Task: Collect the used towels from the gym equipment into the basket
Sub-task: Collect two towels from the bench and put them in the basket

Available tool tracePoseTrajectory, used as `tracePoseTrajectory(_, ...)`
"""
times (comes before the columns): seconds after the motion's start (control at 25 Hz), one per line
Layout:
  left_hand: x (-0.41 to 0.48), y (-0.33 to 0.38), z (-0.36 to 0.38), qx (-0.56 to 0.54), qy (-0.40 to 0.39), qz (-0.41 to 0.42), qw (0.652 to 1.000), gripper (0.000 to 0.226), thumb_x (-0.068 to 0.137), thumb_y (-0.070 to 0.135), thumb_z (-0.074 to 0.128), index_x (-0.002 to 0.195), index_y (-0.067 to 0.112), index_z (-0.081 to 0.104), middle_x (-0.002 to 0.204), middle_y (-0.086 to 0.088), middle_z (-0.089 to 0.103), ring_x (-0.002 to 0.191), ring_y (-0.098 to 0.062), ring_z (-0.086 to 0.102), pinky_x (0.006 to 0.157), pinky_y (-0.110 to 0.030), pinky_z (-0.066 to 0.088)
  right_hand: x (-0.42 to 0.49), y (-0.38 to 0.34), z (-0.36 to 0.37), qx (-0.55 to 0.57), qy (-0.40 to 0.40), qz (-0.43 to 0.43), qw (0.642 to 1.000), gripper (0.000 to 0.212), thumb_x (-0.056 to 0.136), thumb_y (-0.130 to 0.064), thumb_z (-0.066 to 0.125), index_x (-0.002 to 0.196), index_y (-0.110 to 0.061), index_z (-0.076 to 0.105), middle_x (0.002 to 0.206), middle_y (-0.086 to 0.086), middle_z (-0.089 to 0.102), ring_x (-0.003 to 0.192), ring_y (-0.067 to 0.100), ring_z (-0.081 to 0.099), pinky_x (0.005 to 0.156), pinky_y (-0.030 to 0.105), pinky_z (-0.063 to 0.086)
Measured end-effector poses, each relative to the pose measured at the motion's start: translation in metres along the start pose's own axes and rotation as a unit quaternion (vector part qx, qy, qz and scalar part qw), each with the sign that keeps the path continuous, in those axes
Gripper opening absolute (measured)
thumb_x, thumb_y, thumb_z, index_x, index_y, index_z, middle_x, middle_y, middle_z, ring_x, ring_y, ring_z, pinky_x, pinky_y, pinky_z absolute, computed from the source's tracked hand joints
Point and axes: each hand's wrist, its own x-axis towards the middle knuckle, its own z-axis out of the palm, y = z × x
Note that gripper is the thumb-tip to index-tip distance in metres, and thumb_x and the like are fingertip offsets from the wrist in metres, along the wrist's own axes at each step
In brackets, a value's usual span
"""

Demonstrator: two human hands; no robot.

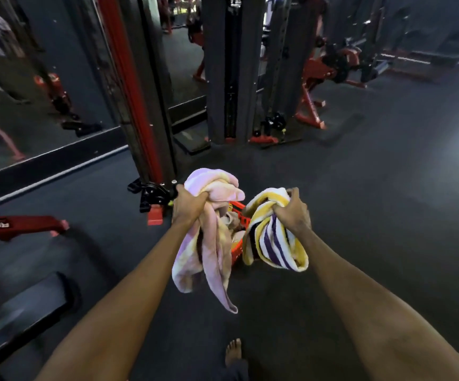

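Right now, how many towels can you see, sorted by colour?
Pink towel, bunched in the left hand: 1
Yellow, white and purple striped towel, bunched in the right hand: 1
Pale cloth lying in the red basket, probably a towel, mostly hidden: 1
Total: 3

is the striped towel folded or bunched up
Bunched up: the striped towel hangs crumpled and twisted from the right hand, with no flat folds visible.
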Motion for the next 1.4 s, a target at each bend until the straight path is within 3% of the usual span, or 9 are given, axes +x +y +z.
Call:
tracePoseTrajectory(0.2, 0.097, 0.031, -0.007, -0.023, 0.04, -0.016, 0.999, 0.06, 0.089, 0.036, 0.066, 0.133, 0.006, 0.039, 0.127, -0.019, 0.061, 0.114, -0.038, 0.061, 0.079, -0.036, 0.042, 0.109, -0.054, 0.036, -0.019, -0.068, -0.062, 0.996, 0.053, 0.084, -0.039, 0.059, 0.133, -0.042, 0.042, 0.108, -0.007, 0.065, 0.094, 0.02, 0.061, 0.081, 0.037, 0.049)
tracePoseTrajectory(0.36, 0.148, 0.049, -0.002, -0.04, 0.072, -0.053, 0.995, 0.064, 0.087, 0.039, 0.066, 0.135, 0.011, 0.037, 0.128, -0.016, 0.06, 0.113, -0.037, 0.061, 0.088, -0.043, 0.051, 0.184, -0.087, 0.062, -0.018, -0.11, -0.082, 0.99, 0.047, 0.082, -0.042, 0.058, 0.128, -0.038, 0.049, 0.107, -0.009, 0.064, 0.101, 0.022, 0.063, 0.082, 0.036, 0.047)
tracePoseTrajectory(0.6, 0.213, 0.056, 0.036, -0.088, 0.145, -0.084, 0.982, 0.052, 0.079, 0.044, 0.061, 0.124, 0.025, 0.041, 0.111, -0.001, 0.061, 0.104, -0.03, 0.062, 0.094, -0.051, 0.053, 0.284, -0.095, 0.108, -0.023, -0.177, -0.103, 0.979, 0.06, 0.083, -0.034, 0.063, 0.137, -0.036, 0.038, 0.108, -0.004, 0.063, 0.098, 0.025, 0.063, 0.085, 0.038, 0.051)
tracePoseTrajectory(0.76, 0.251, 0.068, 0.076, -0.137, 0.205, -0.094, 0.965, 0.035, 0.086, 0.034, 0.06, 0.116, 0.026, 0.045, 0.111, 0.001, 0.061, 0.1, -0.023, 0.06, 0.08, -0.034, 0.046, 0.351, -0.085, 0.148, -0.046, -0.238, -0.137, 0.96, 0.062, 0.081, -0.036, 0.065, 0.137, -0.034, 0.038, 0.123, 0.003, 0.065, 0.108, 0.031, 0.064, 0.092, 0.044, 0.052)
tracePoseTrajectory(0.96, 0.284, 0.056, 0.122, -0.168, 0.289, -0.132, 0.933, 0.03, 0.09, 0.024, 0.06, 0.118, 0.018, 0.053, 0.101, 0.008, 0.064, 0.082, 0.001, 0.06, 0.057, -0.007, 0.041, 0.416, -0.042, 0.214, -0.071, -0.315, -0.09, 0.942, 0.068, 0.078, -0.038, 0.073, 0.135, -0.02, 0.041, 0.133, 0.013, 0.055, 0.121, 0.034, 0.057, 0.097, 0.04, 0.048)
tracePoseTrajectory(1.12, 0.316, 0.013, 0.158, -0.182, 0.327, -0.142, 0.916, 0.026, 0.088, 0.019, 0.063, 0.113, 0.018, 0.056, 0.094, 0.017, 0.063, 0.074, 0.013, 0.06, 0.065, -0.01, 0.045, 0.454, 0.011, 0.291, -0.088, -0.389, -0.067, 0.915, 0.055, 0.082, -0.03, 0.073, 0.13, -0.015, 0.05, 0.126, 0.01, 0.055, 0.118, 0.024, 0.058, 0.097, 0.021, 0.045)
tracePoseTrajectory(1.28, 0.36, -0.041, 0.207, -0.191, 0.328, -0.124, 0.917, 0.021, 0.088, 0.009, 0.063, 0.107, 0.014, 0.056, 0.091, 0.016, 0.062, 0.076, 0.008, 0.059, 0.069, -0.012, 0.047, 0.5, 0.131, 0.417, -0.205, -0.484, -0.062, 0.848, 0.088, 0.08, -0.048, 0.072, 0.153, -0.016, 0.036, 0.156, 0.018, 0.034, 0.142, 0.037, 0.042, 0.113, 0.042, 0.04)
tracePoseTrajectory(1.36, 0.379, -0.057, 0.233, -0.21, 0.331, -0.106, 0.914, 0.024, 0.087, 0.004, 0.062, 0.109, 0.014, 0.057, 0.095, 0.015, 0.064, 0.082, 0.005, 0.06, 0.074, -0.011, 0.047, 0.506, 0.157, 0.438, -0.19, -0.476, -0.043, 0.858, 0.082, 0.084, -0.056, 0.065, 0.151, -0.015, 0.043, 0.158, 0.018, 0.035, 0.141, 0.038, 0.043, 0.11, 0.046, 0.043)
tracePoseTrajectory(1.4, 0.387, -0.061, 0.244, -0.219, 0.33, -0.09, 0.914, 0.026, 0.086, 0.004, 0.061, 0.11, 0.013, 0.058, 0.098, 0.013, 0.065, 0.085, 0.003, 0.061, 0.077, -0.012, 0.048, 0.506, 0.157, 0.436, -0.137, -0.468, -0.025, 0.873, 0.07, 0.091, -0.047, 0.064, 0.148, -0.012, 0.046, 0.154, 0.021, 0.041, 0.138, 0.038, 0.046, 0.108, 0.044, 0.044)
